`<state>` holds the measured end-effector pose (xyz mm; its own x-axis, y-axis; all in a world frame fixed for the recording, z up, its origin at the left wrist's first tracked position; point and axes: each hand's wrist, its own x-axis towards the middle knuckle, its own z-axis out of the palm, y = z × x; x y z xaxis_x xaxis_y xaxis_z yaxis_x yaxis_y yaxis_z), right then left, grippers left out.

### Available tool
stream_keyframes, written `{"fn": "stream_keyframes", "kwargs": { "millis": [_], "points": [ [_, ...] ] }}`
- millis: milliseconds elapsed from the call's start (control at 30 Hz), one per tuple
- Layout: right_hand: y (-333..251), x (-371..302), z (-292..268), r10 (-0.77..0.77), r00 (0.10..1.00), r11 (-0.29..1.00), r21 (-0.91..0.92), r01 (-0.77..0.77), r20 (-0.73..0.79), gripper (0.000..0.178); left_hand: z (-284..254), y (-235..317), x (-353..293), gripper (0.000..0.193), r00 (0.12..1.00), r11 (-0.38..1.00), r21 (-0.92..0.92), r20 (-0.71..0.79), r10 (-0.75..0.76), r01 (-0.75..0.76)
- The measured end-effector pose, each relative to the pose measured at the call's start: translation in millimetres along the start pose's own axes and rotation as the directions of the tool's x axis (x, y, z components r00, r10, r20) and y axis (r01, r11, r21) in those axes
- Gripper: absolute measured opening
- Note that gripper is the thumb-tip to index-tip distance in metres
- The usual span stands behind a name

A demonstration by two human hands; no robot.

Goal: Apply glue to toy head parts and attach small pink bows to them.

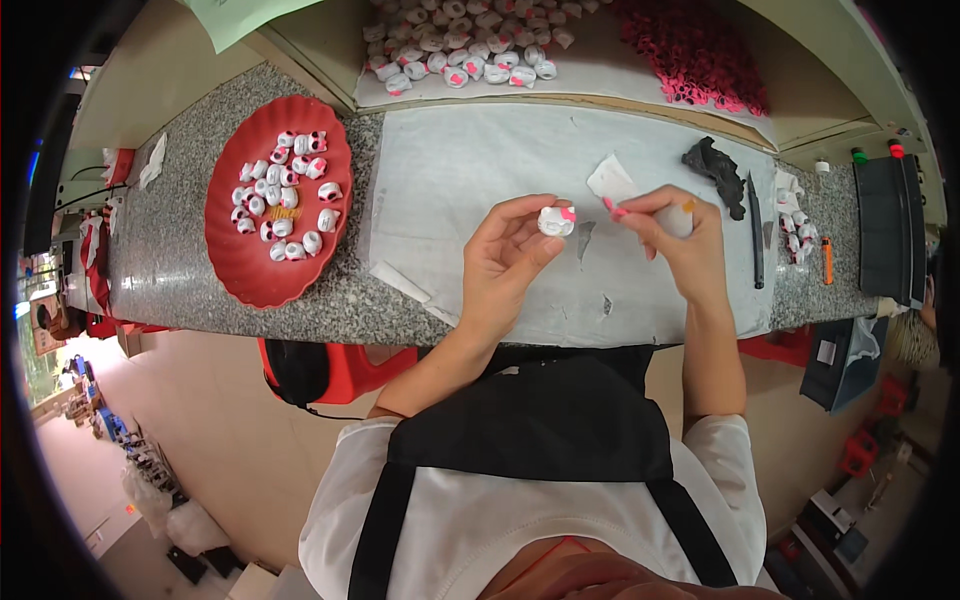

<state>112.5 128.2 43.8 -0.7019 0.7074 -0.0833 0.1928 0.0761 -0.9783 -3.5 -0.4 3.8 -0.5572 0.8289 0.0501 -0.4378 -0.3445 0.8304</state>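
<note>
Nearest, along the bottom of the frame, are a white short-sleeved shirt (440,530) and a black cloth apron (530,420). Above them, at the centre, the left hand (500,262) has its grip around a small, rounded white piece (556,224) with a pink patch, pinched between thumb and fingers. To its right, the right hand (685,240) pinches a tiny bright-pink piece (616,212) at the fingertips.

The relation that matters lies between these two: the pink piece sits to the right of the white one and slightly higher in the frame, near but apart, with the white one's pink patch on the side toward the right hand. The white piece looks too round to show a clear long axis; the pink one is too small to judge.

Beneath both hands, a whitish sheet (430,160) covers part of the speckled grey stone worktop (150,260). Just above the right hand lies a small white card (610,176); farther right are a crumpled black scrap (718,172) and a slim dark tool (757,240). At left, a red scalloped dish (225,270) carries similar white pieces. Farthest, at the top, a pale shelf (600,92) bears a white pile (470,40) and a bright-pink heap (695,50).
</note>
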Motion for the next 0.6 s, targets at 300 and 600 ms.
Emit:
{"fn": "stream_keyframes", "kwargs": {
  "millis": [300,600],
  "points": [
    [7.0,-28.3,19.2,-0.032,0.998,0.956,0.293,0.013,0.06,0.004,0.3,-6.0,-3.0,0.03,0.987,0.946,0.289,0.108,0.119,-0.146],
    [11.8,-27.9,25.7,0.008,0.996,0.937,0.347,-0.037,0.084,0.005,-0.3,-6.6,-4.2,0.029,0.959,0.834,0.476,0.185,0.216,-0.28]
  ]
}}
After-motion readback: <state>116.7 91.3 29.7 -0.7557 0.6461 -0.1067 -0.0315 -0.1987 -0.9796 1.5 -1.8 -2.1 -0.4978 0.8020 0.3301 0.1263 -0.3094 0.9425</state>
